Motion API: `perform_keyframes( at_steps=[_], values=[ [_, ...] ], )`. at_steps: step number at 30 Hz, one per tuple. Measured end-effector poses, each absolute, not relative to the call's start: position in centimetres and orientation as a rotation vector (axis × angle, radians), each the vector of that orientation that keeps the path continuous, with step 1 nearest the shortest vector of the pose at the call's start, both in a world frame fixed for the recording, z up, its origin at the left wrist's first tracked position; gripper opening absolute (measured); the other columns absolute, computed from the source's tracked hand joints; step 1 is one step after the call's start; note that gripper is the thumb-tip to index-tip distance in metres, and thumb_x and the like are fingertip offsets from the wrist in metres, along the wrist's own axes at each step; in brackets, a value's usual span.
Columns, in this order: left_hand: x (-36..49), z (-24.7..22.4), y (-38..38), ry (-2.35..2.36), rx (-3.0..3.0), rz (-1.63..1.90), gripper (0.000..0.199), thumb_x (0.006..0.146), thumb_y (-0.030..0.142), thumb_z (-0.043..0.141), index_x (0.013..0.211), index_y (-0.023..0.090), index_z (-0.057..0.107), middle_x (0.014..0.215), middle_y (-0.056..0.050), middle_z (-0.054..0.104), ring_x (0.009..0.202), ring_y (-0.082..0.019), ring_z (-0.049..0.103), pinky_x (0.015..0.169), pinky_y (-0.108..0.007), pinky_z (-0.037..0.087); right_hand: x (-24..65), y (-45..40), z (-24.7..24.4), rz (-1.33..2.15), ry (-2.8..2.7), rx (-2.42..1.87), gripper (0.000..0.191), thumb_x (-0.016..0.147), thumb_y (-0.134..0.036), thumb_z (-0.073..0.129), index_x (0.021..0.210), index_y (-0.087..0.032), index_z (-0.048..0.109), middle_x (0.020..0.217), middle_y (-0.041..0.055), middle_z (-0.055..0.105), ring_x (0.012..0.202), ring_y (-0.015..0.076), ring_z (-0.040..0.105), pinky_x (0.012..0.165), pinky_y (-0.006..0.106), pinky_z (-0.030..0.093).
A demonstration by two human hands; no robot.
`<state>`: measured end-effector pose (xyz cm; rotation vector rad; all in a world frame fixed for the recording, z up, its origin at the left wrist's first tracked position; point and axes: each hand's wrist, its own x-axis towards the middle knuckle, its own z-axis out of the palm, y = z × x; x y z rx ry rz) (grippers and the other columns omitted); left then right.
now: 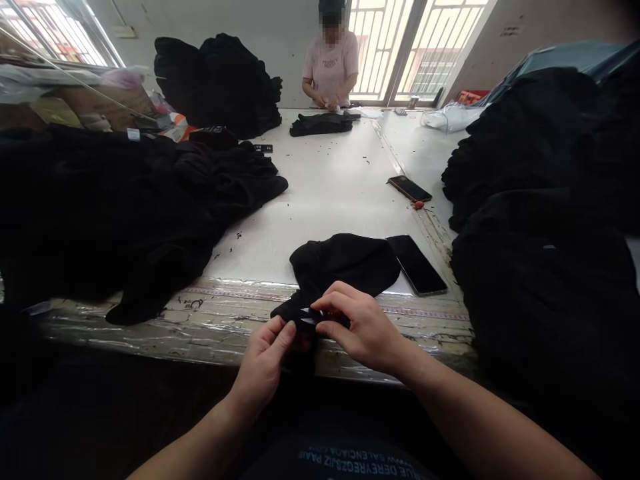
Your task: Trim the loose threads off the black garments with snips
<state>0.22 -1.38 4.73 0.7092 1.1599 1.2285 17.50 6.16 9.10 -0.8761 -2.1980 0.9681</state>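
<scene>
A black garment point(345, 263) lies at the table's front edge, one part hanging over it. My left hand point(265, 353) pinches the garment's edge between thumb and fingers. Just to the right, my right hand point(357, 327) is closed around small thread snips point(309, 316), whose pale blades point left at the cloth beside my left thumb. The handles of the snips are mostly hidden by my fingers. A dark phone point(417, 265) lies against the garment's right side.
Large heaps of black garments stand at left point(110, 213), right point(540, 233) and back left point(220, 87). A second phone point(410, 189) lies farther back on the table point(325, 193). Across it, a person in a pink shirt point(331, 67) stands behind black cloth point(323, 124).
</scene>
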Motion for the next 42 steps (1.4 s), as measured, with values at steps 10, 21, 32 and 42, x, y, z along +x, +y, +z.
perform_keyframes(
  at_steps=[10,21,32,42],
  values=[
    [1.0,5.4,-1.2,1.081,0.56,1.277,0.024,0.075,0.036,0.071,0.088,0.015,0.07,0.077,-0.004,0.067,0.063,-0.01,0.058,0.062,-0.02,0.048,16.5,5.8,8.9,0.891,-2.239,-0.835,0.012,0.079,-0.012,0.059,0.088,-0.018,0.064,0.084,0.0025,0.056,0.069,0.0123,0.054,0.064,0.025,0.046],
    [-0.2,5.2,-0.4,1.128,0.615,1.393,0.025,0.076,0.037,0.07,0.088,0.016,0.069,0.08,-0.004,0.068,0.071,-0.014,0.061,0.069,-0.022,0.049,16.7,5.9,8.8,1.089,-2.054,-0.922,0.011,0.077,-0.008,0.06,0.08,-0.018,0.065,0.078,0.001,0.058,0.072,0.0128,0.056,0.064,0.025,0.046],
    [-3.1,1.7,1.1,1.674,1.006,1.122,0.034,0.067,0.045,0.073,0.064,0.018,0.054,0.055,0.002,0.054,0.052,-0.014,0.053,0.049,-0.022,0.041,15.0,3.2,4.7,0.992,-2.042,-1.185,0.046,0.064,-0.03,0.073,0.104,-0.019,0.054,0.096,0.0051,0.058,0.081,0.0188,0.058,0.071,0.031,0.05],
    [-4.0,2.5,4.6,1.338,0.562,1.448,0.039,0.063,0.032,0.078,0.092,0.017,0.056,0.095,-0.008,0.069,0.087,-0.022,0.067,0.077,-0.033,0.056,15.3,4.1,1.9,1.207,-2.276,-1.237,0.024,0.059,-0.016,0.07,0.08,-0.019,0.058,0.084,-0.0003,0.063,0.075,0.0152,0.058,0.063,0.021,0.041]
  ],
)
